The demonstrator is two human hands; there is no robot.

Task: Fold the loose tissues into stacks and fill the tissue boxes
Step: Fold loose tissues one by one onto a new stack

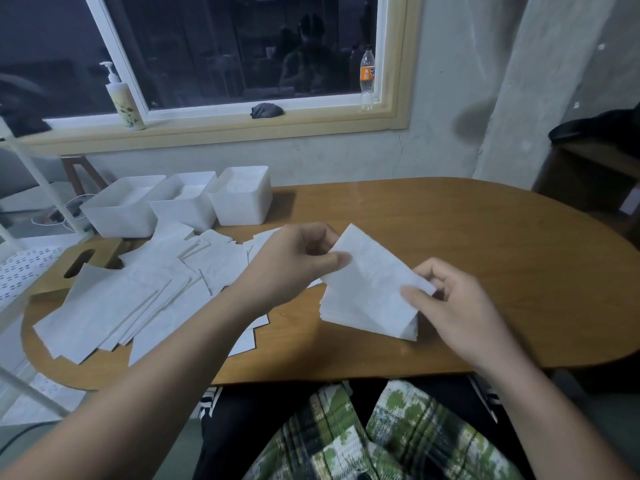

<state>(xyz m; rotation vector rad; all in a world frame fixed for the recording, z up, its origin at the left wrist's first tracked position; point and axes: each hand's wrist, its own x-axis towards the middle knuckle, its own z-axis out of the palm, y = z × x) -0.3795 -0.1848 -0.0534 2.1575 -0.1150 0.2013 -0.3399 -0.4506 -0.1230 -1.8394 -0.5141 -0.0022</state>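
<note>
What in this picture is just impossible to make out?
Head view:
- How full the white boxes are: their walls hide most of the insides.
- Sheet count in the folded stack: layers too thin, and the held tissue covers its top.
- Some loose tissues: hidden under the left forearm.
- Label of the bottle: too small.

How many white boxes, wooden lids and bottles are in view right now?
White tissue boxes: 3
Wooden slotted lid: 1
Bottles: 2
Total: 6
</note>
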